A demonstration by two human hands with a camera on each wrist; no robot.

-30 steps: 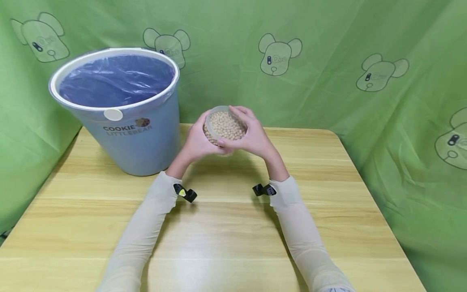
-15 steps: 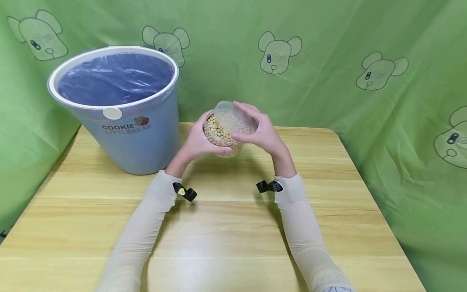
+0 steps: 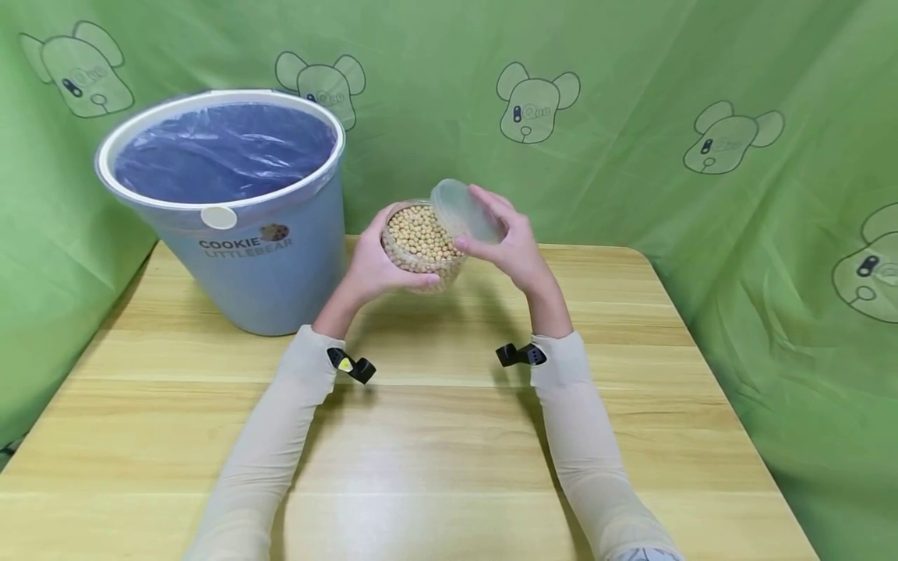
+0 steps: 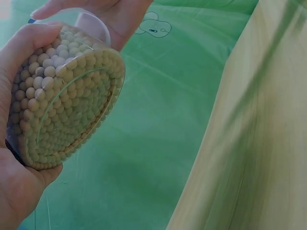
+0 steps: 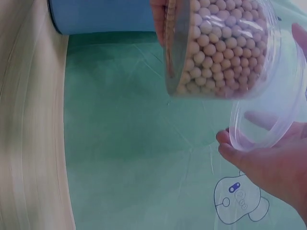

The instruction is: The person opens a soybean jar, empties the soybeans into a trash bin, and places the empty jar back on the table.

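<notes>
My left hand [image 3: 372, 261] grips a clear plastic jar [image 3: 421, 245] full of small round beige balls, fingers round its left side and thumb along the front. The jar is held above the table, and its ridged bottom shows in the left wrist view. With my right hand [image 3: 510, 238] I pinch a translucent round lid [image 3: 464, 210] by its edge, thumb at the front and fingers behind. The lid is tilted off the jar's mouth and overlaps its right rim in the head view. In the right wrist view the lid [image 5: 271, 124] stands beside the jar [image 5: 225, 48].
A tall blue bin [image 3: 273, 273] with a white rim and a purple-blue plastic liner stands at the back left of the wooden table [image 3: 393, 467]. A green curtain [image 3: 603, 156] printed with cartoon heads hangs behind the table and along both sides.
The lid has come off the jar, and my right hand has carried it up and to the right. The balls inside are now uncovered. My left hand keeps hold of the jar.
</notes>
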